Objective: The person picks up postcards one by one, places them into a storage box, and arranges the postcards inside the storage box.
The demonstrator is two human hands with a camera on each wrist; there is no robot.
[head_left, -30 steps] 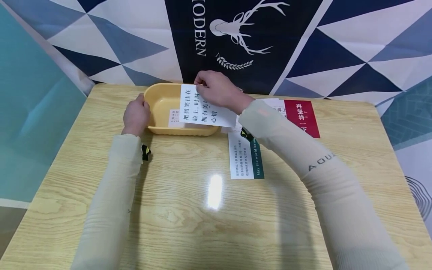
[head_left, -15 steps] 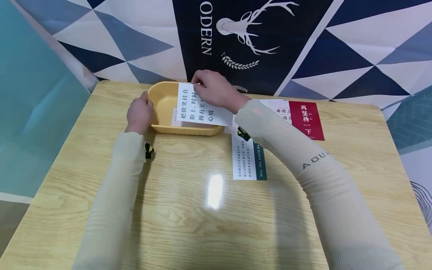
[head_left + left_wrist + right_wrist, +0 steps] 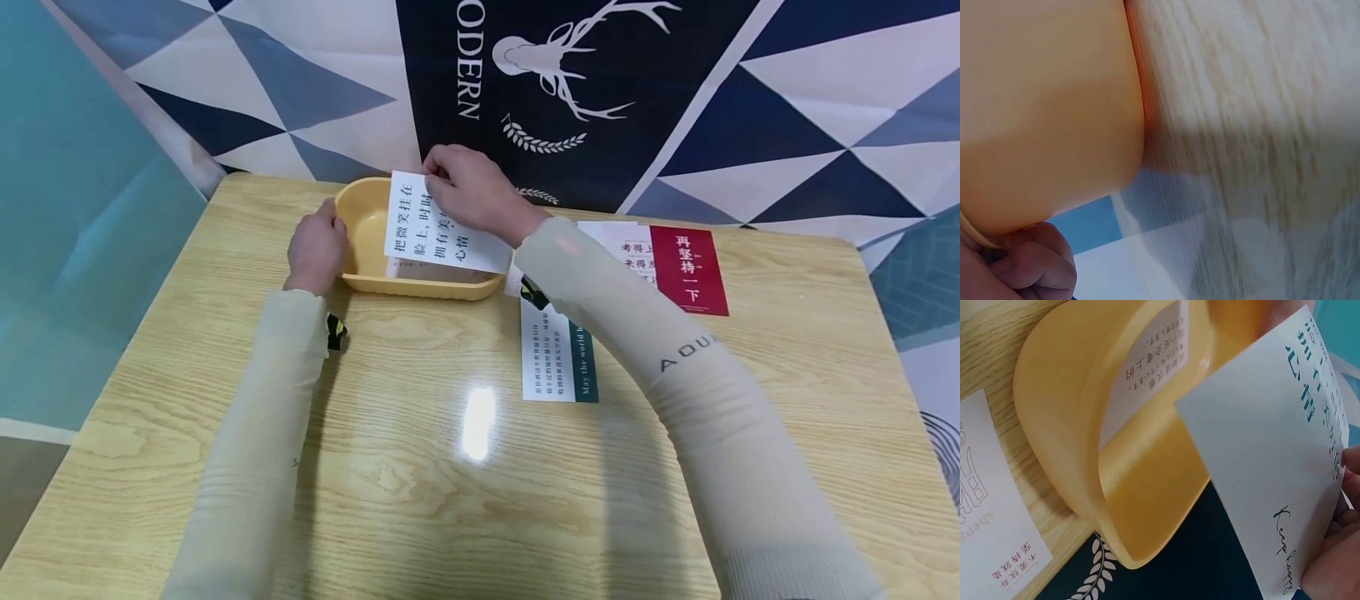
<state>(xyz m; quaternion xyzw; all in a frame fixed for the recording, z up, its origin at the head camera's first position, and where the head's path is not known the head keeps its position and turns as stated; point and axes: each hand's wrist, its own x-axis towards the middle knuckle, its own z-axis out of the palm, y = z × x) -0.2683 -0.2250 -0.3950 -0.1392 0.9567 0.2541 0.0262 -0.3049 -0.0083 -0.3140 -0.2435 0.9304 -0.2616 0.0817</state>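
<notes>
Your right hand pinched the card near its far edge, so the card hung from those fingers, reaching left and toward you. It was over the bin, tilted, and its long axis ran side to side, nearly matching the bin's own length; whether it touched the near rim could not be told. Your left hand was the farther one from the card, grasping the bin's rim at the left end. A second card lay inside, partly beneath the held one, and the bin sat on the tabletop.
</notes>
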